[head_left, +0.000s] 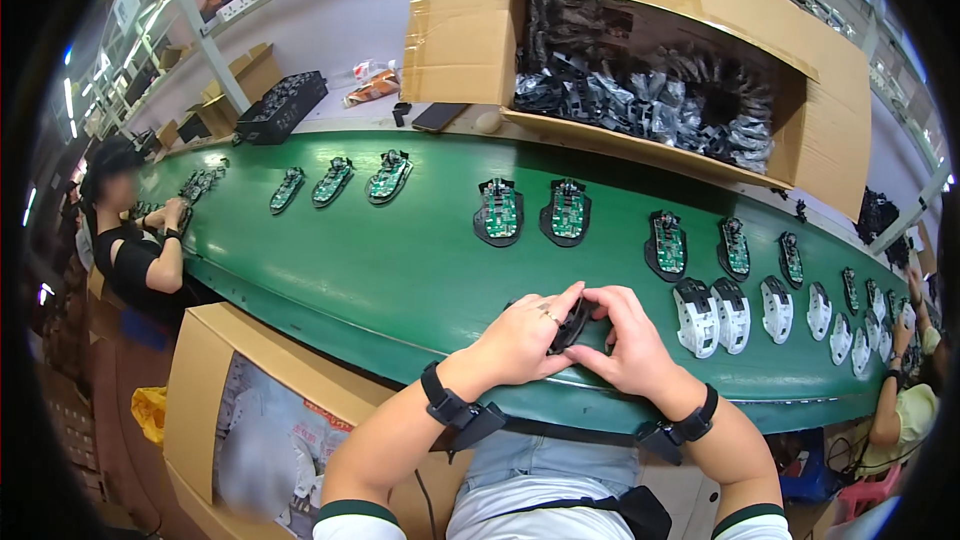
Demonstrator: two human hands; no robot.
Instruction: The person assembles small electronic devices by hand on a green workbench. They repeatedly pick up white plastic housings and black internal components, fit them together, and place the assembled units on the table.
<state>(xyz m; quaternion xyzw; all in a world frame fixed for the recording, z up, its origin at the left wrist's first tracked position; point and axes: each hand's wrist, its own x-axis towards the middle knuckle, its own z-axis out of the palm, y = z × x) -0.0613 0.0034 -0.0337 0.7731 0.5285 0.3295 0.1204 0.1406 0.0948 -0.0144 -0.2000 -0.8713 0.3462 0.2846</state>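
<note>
Green worktop [330, 260] | left hand [520, 342], right hand [632, 342] grip black part [571, 328] | shape unclear

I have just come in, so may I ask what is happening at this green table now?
A person holds a small black part between the left hand and the right hand, over the near edge of the green table. Beyond lie green circuit boards on black bases, with pale shells to the right. An open cardboard box of dark parts stands behind. Co-workers sit at the left and right.
</note>
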